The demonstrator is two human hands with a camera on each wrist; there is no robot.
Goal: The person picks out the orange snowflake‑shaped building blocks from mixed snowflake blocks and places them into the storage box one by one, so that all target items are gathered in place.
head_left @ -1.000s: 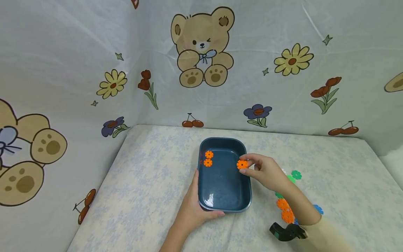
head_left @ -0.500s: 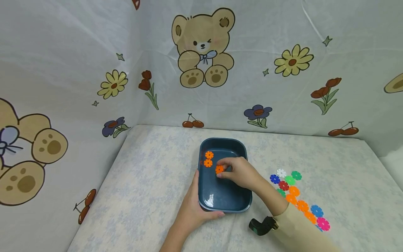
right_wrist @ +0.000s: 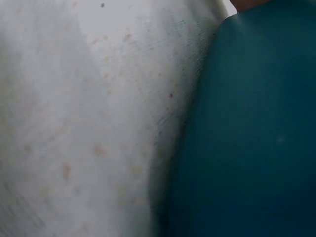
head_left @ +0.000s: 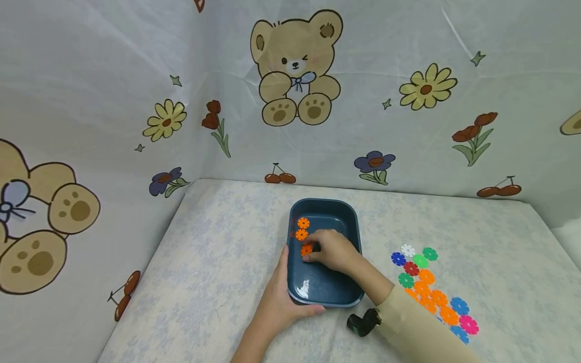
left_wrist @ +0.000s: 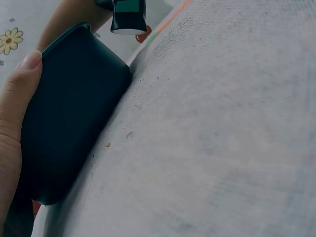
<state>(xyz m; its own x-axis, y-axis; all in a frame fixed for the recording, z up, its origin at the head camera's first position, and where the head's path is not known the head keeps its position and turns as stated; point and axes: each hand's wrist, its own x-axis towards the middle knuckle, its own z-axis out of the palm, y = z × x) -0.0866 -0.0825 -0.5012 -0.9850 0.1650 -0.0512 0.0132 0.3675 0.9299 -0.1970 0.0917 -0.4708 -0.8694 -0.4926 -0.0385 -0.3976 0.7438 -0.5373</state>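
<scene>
Backdrop: behind everything hangs the white printed cloth, with winking bear, daisies, tulips and cherries.
Table: in front of you spreads the pale tablecloth, mottled in blue.
Tray: there's your deep, dark blue rectangular tray, sitting mid-table with its long sides running away from you.
Loose discs: over to the right of the tray, well apart from it, lies a scatter of notched flower discs, white, red, pink, plus greens, blues and a cluster of oranges.
Left hand: your left hand grips the tray at its near left corner, fingers along the left side, thumb on the near rim.
Right hand: and in over the tray reaches your right hand, thumb and fingers closed in a pinch.
Wrist: a black device sits at your beige right cuff.
Laid discs: two orange discs lie in a column by the tray's left wall.
Pinched disc: the third orange disc is between your right fingertips, just nearer you than that pair; whether it touches the tray floor, your fingers make hard to tell.
</scene>
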